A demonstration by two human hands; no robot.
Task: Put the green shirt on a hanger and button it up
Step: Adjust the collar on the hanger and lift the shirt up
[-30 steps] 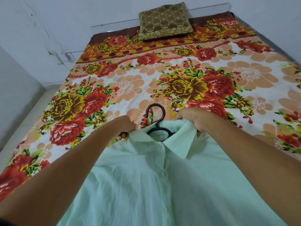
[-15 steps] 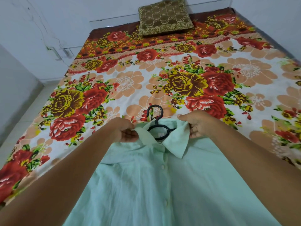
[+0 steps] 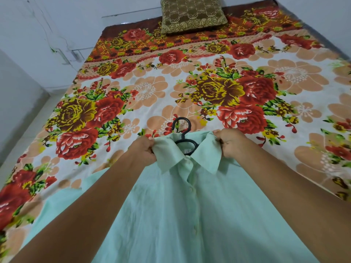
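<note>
The left hand (image 3: 143, 150) sits just left of the middle of the frame, its fingers curled tight around the left end of the collar of the green shirt (image 3: 180, 215), with a fold of the pale cloth bunched between thumb and fingers. The right hand (image 3: 230, 142) is a little right of centre and slightly higher, and its fingers are likewise curled and pinching the right end of the collar. Both forearms run in from the bottom corners of the frame and meet the shirt at its top edge, so the collar is stretched between the two hands.

The shirt lies flat on the bed (image 3: 209, 88), front up, filling the lower middle of the frame and spreading down past the bottom edge. Its two collar points fold down toward the viewer between the hands. The front placket runs down the centre, with small pale buttons showing along it; the top of the placket looks closed, but further down I cannot tell whether each button is done up.

A black hanger (image 3: 183, 133) is inside the neck of the shirt. Its hook curves up out of the collar opening, directly between the hands and just above them, lying on the flowered sheet. The rest of it is hidden under the cloth.

A brown patterned cushion (image 3: 192, 14) rests at the far end of the bed, top centre of the frame.
</note>
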